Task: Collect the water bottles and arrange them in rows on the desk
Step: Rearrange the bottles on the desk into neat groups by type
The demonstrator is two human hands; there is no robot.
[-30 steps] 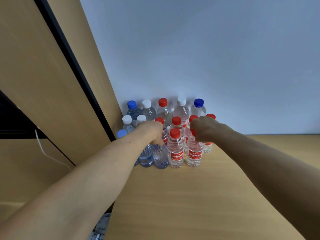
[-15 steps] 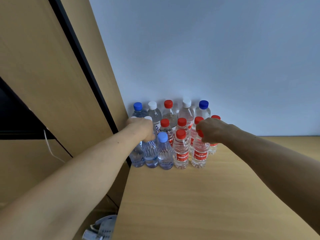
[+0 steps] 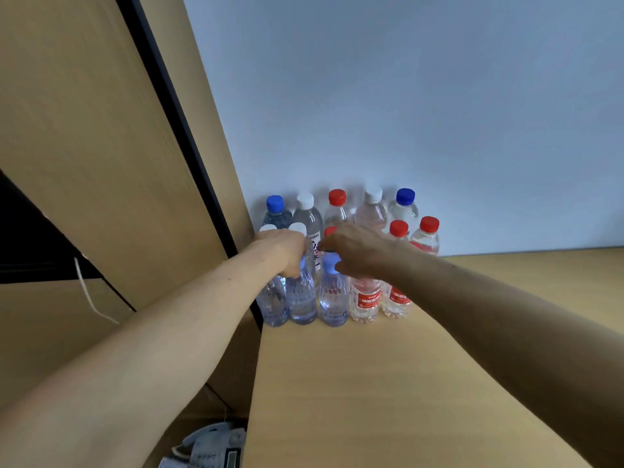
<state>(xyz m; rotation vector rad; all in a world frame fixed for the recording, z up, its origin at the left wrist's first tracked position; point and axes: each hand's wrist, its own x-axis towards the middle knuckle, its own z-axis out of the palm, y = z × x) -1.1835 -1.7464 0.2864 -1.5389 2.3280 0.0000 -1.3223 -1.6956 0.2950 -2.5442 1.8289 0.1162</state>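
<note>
**Q:** What occupies the left of the frame?
**A:** A tan cabinet panel (image 3: 101, 157) with a black edge slants across the upper left. A white cable (image 3: 88, 295) hangs at mid-left.

**Q:** Where are the water bottles (image 3: 403, 207)?
**A:** At centre frame, upright in three rows. They stand at the back of the desk (image 3: 405, 383), which fills the lower right, and against the pale wall (image 3: 405, 96).

**Q:** What is the state of the left hand?
**A:** The left hand (image 3: 283, 251), at centre, is clenched around the neck of the second front-row bottle (image 3: 302, 298), a clear, blue-tinted one.

**Q:** And the right hand?
**A:** The right hand (image 3: 354, 253), just to its right, curls its fingers over the light-blue cap of the third front-row bottle (image 3: 332, 298) and touches it. Whether it actually grasps the cap cannot be told.

**Q:** What lies further right?
**A:** Two red-labelled bottles (image 3: 366, 300) end the front row, partly behind the right forearm. Red caps show in the middle row. The back row carries blue, white, red, white and dark-blue caps.
</note>
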